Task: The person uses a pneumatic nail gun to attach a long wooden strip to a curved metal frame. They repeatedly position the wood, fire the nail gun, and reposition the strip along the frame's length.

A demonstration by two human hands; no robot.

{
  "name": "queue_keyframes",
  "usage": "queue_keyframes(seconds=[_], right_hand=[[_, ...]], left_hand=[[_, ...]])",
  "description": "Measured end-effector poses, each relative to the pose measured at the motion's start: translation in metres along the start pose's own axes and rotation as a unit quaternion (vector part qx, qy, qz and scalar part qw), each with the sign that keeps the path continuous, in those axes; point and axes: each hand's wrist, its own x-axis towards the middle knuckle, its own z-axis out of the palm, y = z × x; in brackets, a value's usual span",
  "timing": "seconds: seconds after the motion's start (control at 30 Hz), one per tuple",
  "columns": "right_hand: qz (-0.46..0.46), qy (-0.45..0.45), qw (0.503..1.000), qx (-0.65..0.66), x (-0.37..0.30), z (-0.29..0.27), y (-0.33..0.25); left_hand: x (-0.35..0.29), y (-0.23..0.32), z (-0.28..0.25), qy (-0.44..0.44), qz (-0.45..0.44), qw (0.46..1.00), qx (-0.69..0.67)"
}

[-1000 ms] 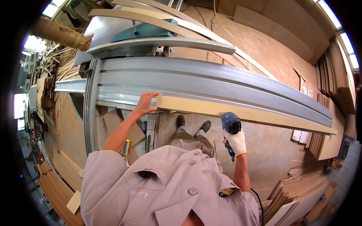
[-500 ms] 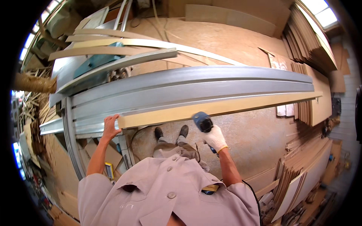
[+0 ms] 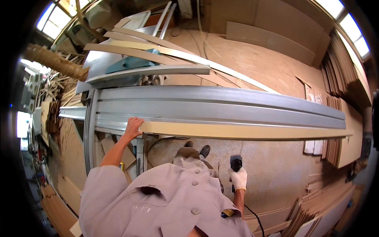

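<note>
Shirt: beige, lower middle of the frame, cut off by the lower edge and covering most of the legs.
Black cord: a curve at lower right; both ends are out of sight.
Right hand: white-gloved, right of centre, its grip closed round the dark tool; the fingers' far side and the tool's lower part are hidden.
Tool's place: below the pale strip in the frame, apart from it, its blocky head uppermost and too dark for detail.
Left hand: bare, left of centre, its grip nearly closed on the strip's left end, fingers at the upper corner, thumb at the lower; how firmly, I cannot tell.
Pale strip: long, straight-edged, yellowish wood, running from mid-left to the right along the desk's near edge; its underside is in shadow.
Shoes: dark, partly covered by the trousers.
Open room: bare floor right of the tool and below the strip.
Desk: grey grooved metal, across the middle.
Teal machine part: upper left, partly covered by long boards.
</note>
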Motion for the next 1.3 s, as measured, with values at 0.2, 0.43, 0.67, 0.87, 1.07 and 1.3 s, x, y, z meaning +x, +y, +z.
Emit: queue_keyframes(seconds=[0.2,0.43,0.67,0.87,1.07,1.3], right_hand=[[0.113,-0.007,0.991,-0.076,0.031,0.000,0.082],[0.163,-0.016,0.985,0.053,0.032,0.001,0.064],[0.166,-0.019,0.985,0.031,0.066,0.001,0.053],[0.154,-0.022,0.988,0.008,0.109,-0.002,0.074],[0.095,-0.072,0.990,-0.079,0.119,-0.001,0.057],[0.035,-0.211,0.944,-0.251,0.100,0.015,0.000]], left_hand=[[-0.003,0.001,0.002,-0.011,-0.027,0.999,-0.019],[-0.003,-0.004,0.005,0.021,0.011,0.992,-0.124],[-0.008,0.003,0.001,-0.051,-0.057,0.991,-0.105],[-0.014,0.013,0.005,-0.073,-0.106,0.989,-0.077],[-0.034,0.076,0.009,0.070,-0.273,0.957,-0.076],[-0.136,0.182,0.068,0.170,-0.372,0.908,-0.093]])
